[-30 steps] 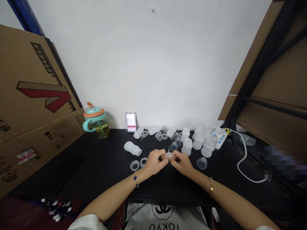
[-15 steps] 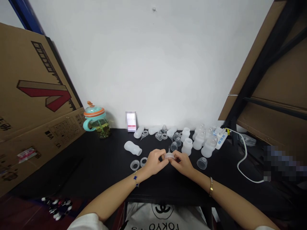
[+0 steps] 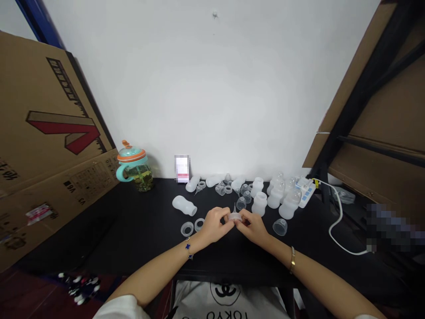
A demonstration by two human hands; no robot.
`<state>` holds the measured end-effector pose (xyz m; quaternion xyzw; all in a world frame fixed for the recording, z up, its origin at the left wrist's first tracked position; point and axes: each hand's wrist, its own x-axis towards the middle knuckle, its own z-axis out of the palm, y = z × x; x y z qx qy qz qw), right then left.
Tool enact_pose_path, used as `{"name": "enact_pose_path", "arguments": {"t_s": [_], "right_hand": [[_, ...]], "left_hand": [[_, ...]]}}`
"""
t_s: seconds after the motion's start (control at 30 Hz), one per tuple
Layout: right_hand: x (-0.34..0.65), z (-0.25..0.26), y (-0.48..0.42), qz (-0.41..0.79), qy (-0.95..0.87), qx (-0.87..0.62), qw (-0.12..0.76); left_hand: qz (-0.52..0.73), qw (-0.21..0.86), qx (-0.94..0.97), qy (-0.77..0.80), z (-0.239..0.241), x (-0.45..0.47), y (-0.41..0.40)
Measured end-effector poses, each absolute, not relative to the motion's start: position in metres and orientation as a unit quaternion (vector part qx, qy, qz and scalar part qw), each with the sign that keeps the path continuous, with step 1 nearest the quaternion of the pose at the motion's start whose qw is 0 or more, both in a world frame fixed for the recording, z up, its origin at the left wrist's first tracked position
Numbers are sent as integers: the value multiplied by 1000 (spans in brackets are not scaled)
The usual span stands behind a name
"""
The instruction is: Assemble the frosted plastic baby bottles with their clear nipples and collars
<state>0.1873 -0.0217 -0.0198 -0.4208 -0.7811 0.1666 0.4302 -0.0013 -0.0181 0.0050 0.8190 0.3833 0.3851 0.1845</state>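
My left hand and my right hand meet over the middle of the black table. Together they pinch a small translucent ring with a nipple held between the fingertips of both hands. Two loose translucent rings lie just left of my left hand. A clear dome cap rests on the table to the right of my right hand. A white bottle lies on its side behind the rings.
Several white bottles, caps and nipples crowd the back of the table. A teal and orange cup stands at the back left beside a large cardboard box. A white power strip with its cable lies at the right near a black shelf frame.
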Motion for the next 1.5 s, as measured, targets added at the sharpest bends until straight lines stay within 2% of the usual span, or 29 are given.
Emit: {"name": "enact_pose_path", "arguments": {"t_s": [1.5], "right_hand": [[186, -24, -22, 131, -779, -458, 408]], "left_hand": [[384, 171, 818, 393, 2, 1, -16]]}}
